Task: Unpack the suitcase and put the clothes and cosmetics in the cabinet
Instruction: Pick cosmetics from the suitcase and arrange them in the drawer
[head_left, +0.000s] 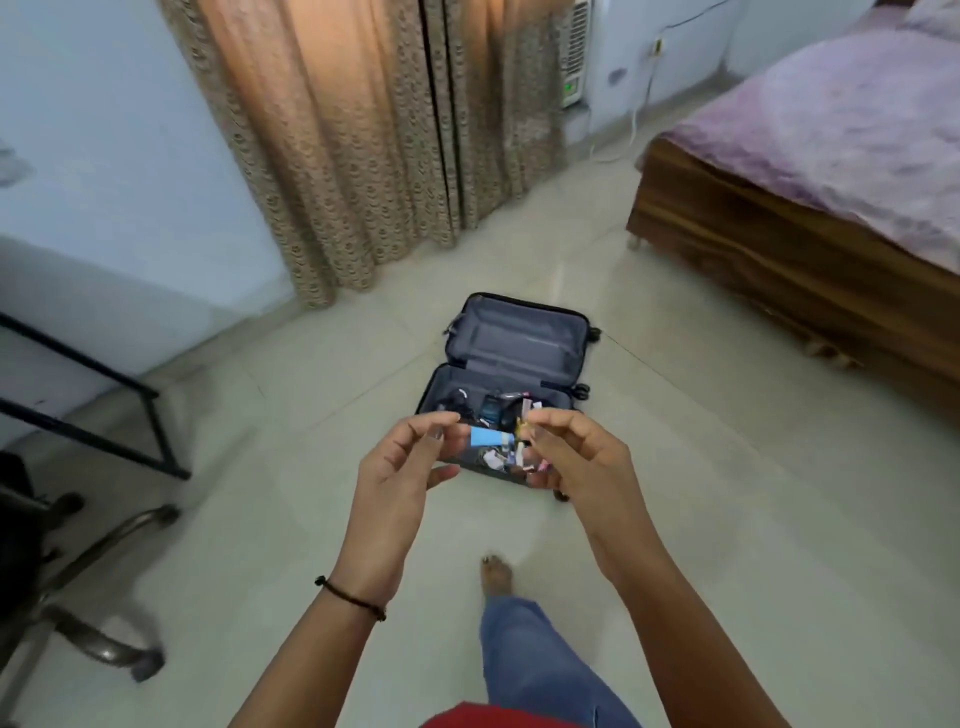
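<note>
While the person stands on the pale tiled floor (311, 519), we see at the far left an office chair's base (114, 543) and a black-framed table (162, 436), both well off to the side. Patterned curtains (353, 156) hang behind, and the suitcase (519, 343) lies open on the floor near them, its lid half bare and its near half littered with small dark items. A wooden bed (779, 270) with a mauve cover stands well apart on the right. A bare foot (496, 571) is planted just short of the suitcase. Above its near half, the left hand (400, 483) has curled fingers, thumb and forefinger pinching the left end of a bunch of cosmetics (485, 437), a blue-and-white tube among them. The right hand (582, 462) pinches the right end. Whether a clear pouch wraps them we cannot tell.
</note>
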